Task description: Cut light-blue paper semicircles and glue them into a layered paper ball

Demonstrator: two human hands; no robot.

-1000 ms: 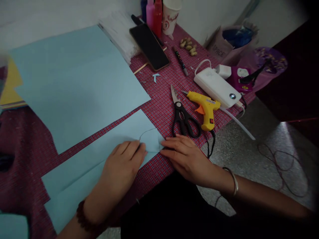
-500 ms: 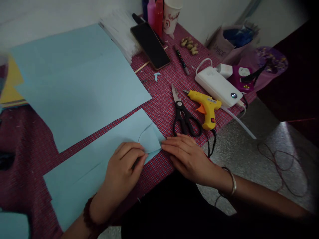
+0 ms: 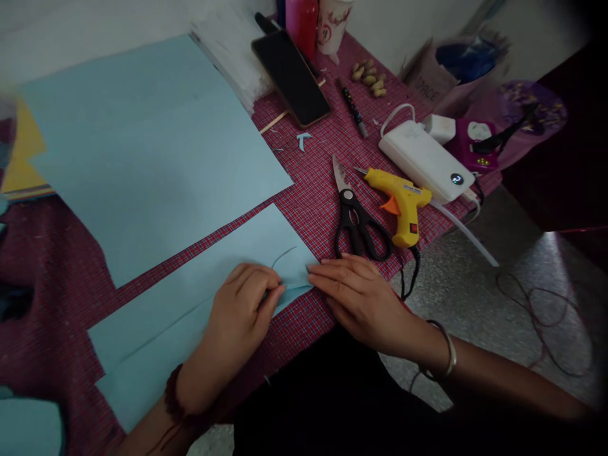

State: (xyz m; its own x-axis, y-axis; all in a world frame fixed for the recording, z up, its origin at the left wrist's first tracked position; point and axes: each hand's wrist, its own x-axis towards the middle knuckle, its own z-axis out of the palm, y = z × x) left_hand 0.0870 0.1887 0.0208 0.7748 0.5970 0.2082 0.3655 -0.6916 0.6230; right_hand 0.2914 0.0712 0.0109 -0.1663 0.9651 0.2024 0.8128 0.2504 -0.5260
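So there's one red checked cloth [image 3: 308, 171] covering the table, one big blue sheet [image 3: 161, 152] on it, and one small sheet [image 3: 204, 272] nearer the person, under both hands. Left hand [image 3: 244, 310]: fingers curled, thumb in close, pinching its near edge. Right hand [image 3: 358, 297]: fingers straight and nearly together, gripping nothing, tips on its right end. Beyond that: one phone [image 3: 292, 79], one power bank [image 3: 425, 161], one glue gun [image 3: 401, 199], and one pair of scissors [image 3: 349, 206], handles crowding the right knuckles. Then one cup [image 3: 332, 25], one marker [image 3: 352, 107], and peanuts [image 3: 369, 80] heaped too tight to count.
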